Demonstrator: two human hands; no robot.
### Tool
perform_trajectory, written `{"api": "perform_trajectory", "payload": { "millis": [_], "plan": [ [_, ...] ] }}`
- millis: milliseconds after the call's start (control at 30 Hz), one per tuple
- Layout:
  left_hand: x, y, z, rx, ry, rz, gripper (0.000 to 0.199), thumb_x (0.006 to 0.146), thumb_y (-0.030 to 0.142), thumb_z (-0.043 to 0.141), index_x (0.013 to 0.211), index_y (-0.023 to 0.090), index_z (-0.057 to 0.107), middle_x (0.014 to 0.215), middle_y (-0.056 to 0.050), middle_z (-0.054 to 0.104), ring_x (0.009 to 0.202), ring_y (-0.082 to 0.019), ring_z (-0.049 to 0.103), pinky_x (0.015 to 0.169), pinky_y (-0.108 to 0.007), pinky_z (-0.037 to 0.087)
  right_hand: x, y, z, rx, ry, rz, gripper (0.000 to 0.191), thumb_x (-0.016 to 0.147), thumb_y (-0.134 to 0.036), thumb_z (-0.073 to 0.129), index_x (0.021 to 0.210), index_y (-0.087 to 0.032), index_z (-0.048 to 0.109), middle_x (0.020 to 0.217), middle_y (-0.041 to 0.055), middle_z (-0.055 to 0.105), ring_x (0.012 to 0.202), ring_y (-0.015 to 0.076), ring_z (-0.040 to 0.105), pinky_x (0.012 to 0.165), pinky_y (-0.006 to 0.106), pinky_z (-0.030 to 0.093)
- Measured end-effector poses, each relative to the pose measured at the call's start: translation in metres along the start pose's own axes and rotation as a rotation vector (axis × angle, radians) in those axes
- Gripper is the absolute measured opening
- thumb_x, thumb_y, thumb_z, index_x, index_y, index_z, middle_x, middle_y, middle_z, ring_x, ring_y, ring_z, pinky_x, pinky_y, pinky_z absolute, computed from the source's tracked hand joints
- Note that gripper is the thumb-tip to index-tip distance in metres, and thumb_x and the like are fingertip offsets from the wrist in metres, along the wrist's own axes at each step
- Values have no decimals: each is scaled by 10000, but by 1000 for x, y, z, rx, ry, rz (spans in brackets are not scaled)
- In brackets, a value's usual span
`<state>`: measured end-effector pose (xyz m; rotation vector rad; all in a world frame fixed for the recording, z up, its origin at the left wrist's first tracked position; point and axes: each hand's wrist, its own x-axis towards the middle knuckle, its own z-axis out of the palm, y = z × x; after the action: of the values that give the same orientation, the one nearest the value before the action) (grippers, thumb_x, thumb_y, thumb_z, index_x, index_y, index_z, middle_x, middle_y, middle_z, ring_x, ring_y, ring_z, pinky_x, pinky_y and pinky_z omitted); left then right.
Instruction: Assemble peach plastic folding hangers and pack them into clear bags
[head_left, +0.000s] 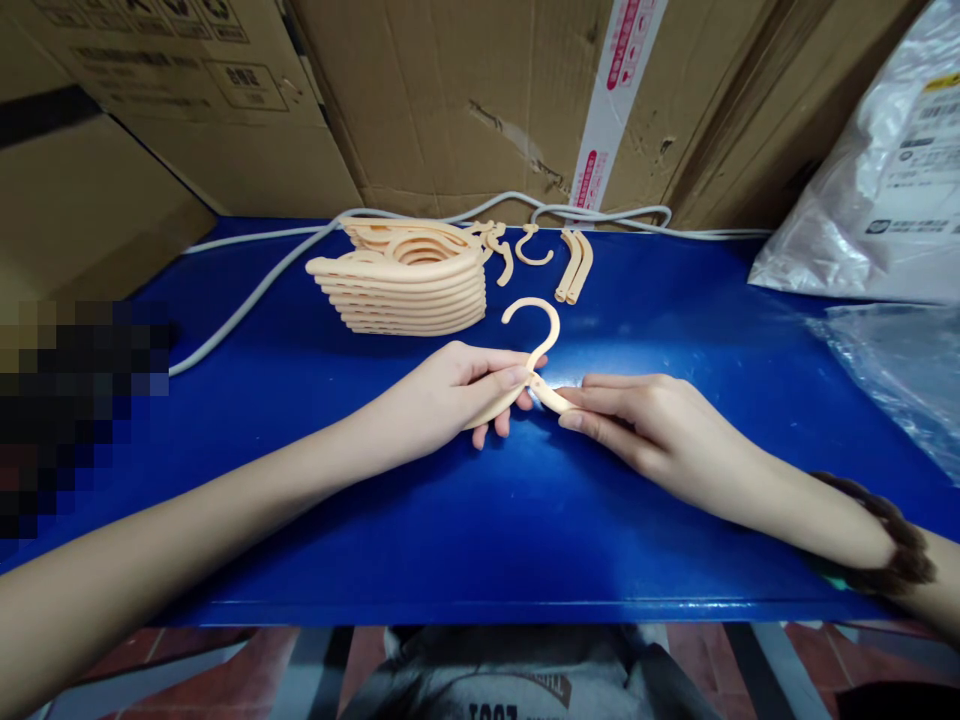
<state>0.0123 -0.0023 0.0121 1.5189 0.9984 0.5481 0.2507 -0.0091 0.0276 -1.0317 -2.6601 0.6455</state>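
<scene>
You have a pale peach plastic hanger (553,399) between your two hands, raised in front of you over the middle of the table (375,540), with its hook (556,325) pointing up and curling over to the left. Your left hand (469,385) pinches it near the joint below the hook, thumb on top and the other fingers beneath. Your right hand (652,420) nips the short arm on the other side between thumb and fingertips.

The hanger looks light and fairly stiff, with a smooth face that may slide a little under dry fingers. The thin hook and the joint are probably its weakest spots, so the thicker parts of the arms, close to the joint, seem the best place to hold it.

Beyond your left hand sits a neat stack of hangers (412,300) of the same colour. To its right lie a loose hook (535,262) and a pair of curved arms (577,268), side by side.

The table is blue and glossy, so loose pieces could skid on it. A white cable (259,295) runs along its left and far sides, in front of a tall cardboard box (450,100). A shiny plastic bag (847,190) rests at the far right, and reddish tiles (694,660) show below.
</scene>
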Motion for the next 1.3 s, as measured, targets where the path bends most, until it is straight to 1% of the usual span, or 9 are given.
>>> {"api": "perform_trajectory", "payload": {
  "millis": [233, 533, 633, 767, 867, 967, 1067, 1200, 1300],
  "plan": [
    [-3, 3, 3, 52, 6, 23, 337, 996, 400, 488, 902, 115, 643, 764, -48, 636, 555, -90, 552, 487, -179, 439, -1, -3, 1, 36, 12, 31, 331, 1066, -333, 460, 1183, -244, 756, 969, 60, 759, 869, 213, 722, 783, 282, 524],
    [-6, 7, 7, 214, 37, 69, 357, 1042, 347, 413, 889, 129, 651, 593, 26, 580, 467, -76, 496, 487, -187, 393, 0, -2, 0, 75, 27, -4, 323, 1067, -316, 459, 1135, -227, 762, 939, 52, 756, 822, 194, 704, 752, 273, 499],
    [-10, 4, 9, 476, 129, 205, 337, 1051, 317, 408, 939, 151, 679, 731, 5, 667, 617, -115, 622, 588, -218, 453, 0, -1, -2, 59, 24, -18, 306, 1062, -306, 472, 1108, -209, 758, 927, 50, 746, 791, 177, 687, 715, 261, 473],
    [-15, 0, 11, 866, 173, 361, 356, 1051, 311, 447, 1345, 183, 600, 1149, -41, 737, 1011, -220, 717, 760, -291, 511, 1, 5, -4, 27, -4, -42, 314, 1060, -330, 485, 1079, -178, 759, 884, 46, 724, 730, 154, 656, 645, 249, 427],
    [-16, -3, 11, 1055, 178, 382, 418, 1065, 331, 434, 1444, 178, 522, 1205, -53, 731, 987, -236, 736, 702, -301, 508, 1, 11, -5, -2, 3, -77, 284, 1051, -331, 514, 1095, -173, 747, 935, 39, 738, 735, 143, 659, 632, 248, 406],
    [-14, -3, 9, 1134, 172, 405, 357, 1076, 334, 422, 1369, 197, 573, 1172, -34, 743, 922, -223, 746, 640, -292, 478, 1, 15, -5, -47, 22, -121, 251, 1044, -321, 539, 1114, -177, 732, 957, 26, 744, 749, 141, 662, 651, 260, 401],
    [-13, -2, 7, 1124, 144, 413, 282, 1079, 335, 414, 1159, 201, 649, 1055, -5, 755, 858, -205, 742, 609, -284, 450, 1, 18, -7, -155, 71, -199, 238, 1045, -308, 537, 1075, -169, 728, 920, 33, 729, 766, 166, 637, 700, 298, 392],
    [-13, -1, 5, 1157, 164, 432, 318, 1082, 357, 392, 968, 181, 631, 861, 2, 731, 641, -177, 677, 527, -277, 358, 3, 20, -10, -278, 161, -252, 222, 1038, -331, 556, 1034, -179, 717, 892, 45, 702, 803, 203, 582, 747, 348, 363],
    [-12, -1, 5, 1194, 186, 432, 346, 1085, 368, 369, 921, 177, 607, 791, 0, 711, 590, -173, 647, 504, -275, 293, 3, 19, -12, -297, 256, -244, 216, 1025, -342, 574, 1087, -180, 703, 987, 77, 697, 909, 239, 581, 801, 386, 377]
  ]
}}
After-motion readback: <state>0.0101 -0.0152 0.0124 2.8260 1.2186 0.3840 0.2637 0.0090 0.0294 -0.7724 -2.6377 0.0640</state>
